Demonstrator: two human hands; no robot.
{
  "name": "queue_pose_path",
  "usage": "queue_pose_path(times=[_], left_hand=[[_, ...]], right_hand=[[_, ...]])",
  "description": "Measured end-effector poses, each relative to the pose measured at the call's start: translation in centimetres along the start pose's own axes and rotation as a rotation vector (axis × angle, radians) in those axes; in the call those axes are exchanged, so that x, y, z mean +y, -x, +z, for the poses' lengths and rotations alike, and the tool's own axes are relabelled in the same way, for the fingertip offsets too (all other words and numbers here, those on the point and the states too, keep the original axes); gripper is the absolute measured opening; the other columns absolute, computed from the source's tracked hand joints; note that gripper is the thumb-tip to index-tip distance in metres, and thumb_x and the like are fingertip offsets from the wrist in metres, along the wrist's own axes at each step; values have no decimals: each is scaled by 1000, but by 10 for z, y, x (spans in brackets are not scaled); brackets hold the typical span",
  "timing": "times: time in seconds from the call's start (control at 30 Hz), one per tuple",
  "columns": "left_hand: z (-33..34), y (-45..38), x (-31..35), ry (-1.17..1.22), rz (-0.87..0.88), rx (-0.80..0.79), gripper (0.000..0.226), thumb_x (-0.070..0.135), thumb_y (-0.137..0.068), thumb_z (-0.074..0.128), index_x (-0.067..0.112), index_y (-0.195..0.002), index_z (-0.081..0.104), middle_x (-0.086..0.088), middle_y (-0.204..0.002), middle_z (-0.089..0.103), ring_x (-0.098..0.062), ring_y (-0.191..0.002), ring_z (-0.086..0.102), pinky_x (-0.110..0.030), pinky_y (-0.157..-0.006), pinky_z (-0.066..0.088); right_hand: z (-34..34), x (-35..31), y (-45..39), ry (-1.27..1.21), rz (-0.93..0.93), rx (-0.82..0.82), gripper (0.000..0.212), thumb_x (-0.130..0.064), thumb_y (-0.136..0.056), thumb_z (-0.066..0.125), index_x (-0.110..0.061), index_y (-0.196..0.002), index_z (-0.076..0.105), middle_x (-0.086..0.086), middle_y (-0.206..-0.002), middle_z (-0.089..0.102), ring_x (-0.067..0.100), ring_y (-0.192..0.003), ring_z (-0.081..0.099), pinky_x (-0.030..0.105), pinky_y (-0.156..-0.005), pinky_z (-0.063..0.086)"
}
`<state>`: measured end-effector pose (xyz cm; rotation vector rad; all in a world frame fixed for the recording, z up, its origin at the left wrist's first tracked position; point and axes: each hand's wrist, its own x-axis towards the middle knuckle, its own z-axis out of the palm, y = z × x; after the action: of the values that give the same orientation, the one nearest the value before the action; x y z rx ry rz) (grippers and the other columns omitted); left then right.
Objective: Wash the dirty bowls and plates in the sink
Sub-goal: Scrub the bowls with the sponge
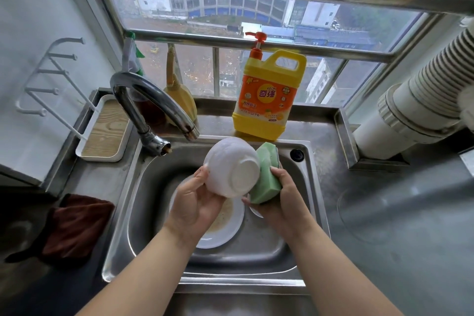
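Over the steel sink (123, 215) my left hand (195, 200) holds a white bowl (232, 167) tilted so that its base faces me. My right hand (282, 195) grips a green sponge (266, 177), which presses against the bowl's right side. Below the hands a white plate (225, 223) smeared with brown residue lies on the sink floor. A sliver of another white dish (255, 211) shows beneath my right hand, mostly hidden.
The curved tap (151, 102) stands at the sink's back left, no water visibly running. A yellow detergent bottle (266, 95) stands on the ledge behind. A white tray (102, 133) sits left, a brown cloth (74, 228) lies on the left counter, and a white pipe (410, 105) is at right.
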<state>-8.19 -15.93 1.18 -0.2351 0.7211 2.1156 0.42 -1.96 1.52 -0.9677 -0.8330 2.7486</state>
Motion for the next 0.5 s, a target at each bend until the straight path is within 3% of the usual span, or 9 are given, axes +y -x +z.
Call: queue_pose_path(times=[0.07,0.13,0.17,0.27,0.37,0.43,0.5], left_hand=[[-1,2,-2,-3,-38,-25,73,26,-53,90,7,-118,64,-21,-122,58,-34,-105,56,-47,-92,49],[-4,4,-1,-45,-55,-30,62,26,-48,93,15,-103,65,-15,-108,57,-27,-88,55,-36,-71,51],[-6,5,0,-77,-67,-50,58,24,-49,93,18,-98,64,-11,-105,58,-26,-87,56,-36,-68,52],[-4,5,14,-192,-133,-129,54,21,-54,88,17,-103,66,-9,-105,61,-25,-92,59,-41,-79,49],[7,0,35,-264,-229,-98,50,35,-62,84,9,-101,66,-11,-95,62,-23,-85,59,-38,-81,49],[14,-5,48,-507,-277,-74,44,43,-82,65,8,-109,64,-12,-95,64,-24,-86,61,-37,-78,53],[20,-10,55,-721,-302,-103,38,34,-86,57,7,-111,64,-13,-96,66,-24,-84,64,-37,-76,56]], right_hand=[[-1,-1,-1,-23,-13,16,51,-27,-83,53,-23,-134,50,12,-109,64,27,-100,59,48,-87,50],[-1,-5,-2,-33,-58,2,66,-26,-74,59,-14,-138,46,13,-103,63,25,-93,60,42,-79,51],[-1,-7,-2,-27,-84,-13,69,-25,-72,58,-11,-139,43,12,-99,63,24,-88,62,40,-76,52],[3,-18,-2,89,-177,-94,68,-17,-73,50,-11,-140,42,11,-98,64,19,-82,63,35,-69,52],[4,-30,-1,250,-201,-176,63,-10,-74,49,-19,-136,49,11,-114,61,21,-92,61,31,-76,53],[7,-38,2,349,-179,-221,60,-9,-73,50,-27,-130,56,8,-121,59,21,-98,59,29,-79,52],[10,-44,6,479,-175,-225,55,-10,-72,53,-38,-118,63,-2,-121,60,17,-100,58,26,-79,52]])
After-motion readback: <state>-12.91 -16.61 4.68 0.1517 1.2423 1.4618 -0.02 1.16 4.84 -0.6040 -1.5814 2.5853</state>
